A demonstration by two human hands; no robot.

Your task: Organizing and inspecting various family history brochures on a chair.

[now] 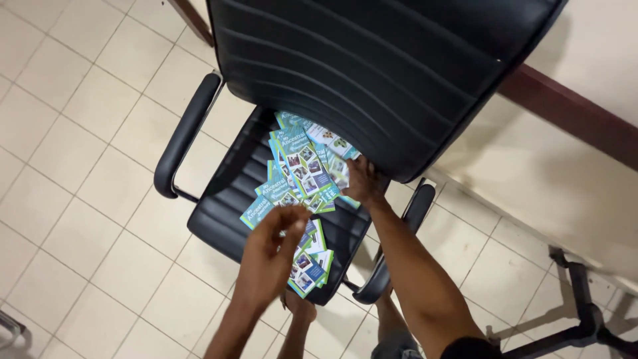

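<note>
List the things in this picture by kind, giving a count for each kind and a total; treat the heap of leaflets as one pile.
Black office chair: 1
Chair armrests: 2
Pile of blue-green leaflets: 1 (single leaflets overlap too much to count)
Hands: 2, the left hand and right hand
Total: 6

Teal-and-white printed leaflets (302, 176), overlapping, scattered flat across black chair seat (219, 206)
</note>
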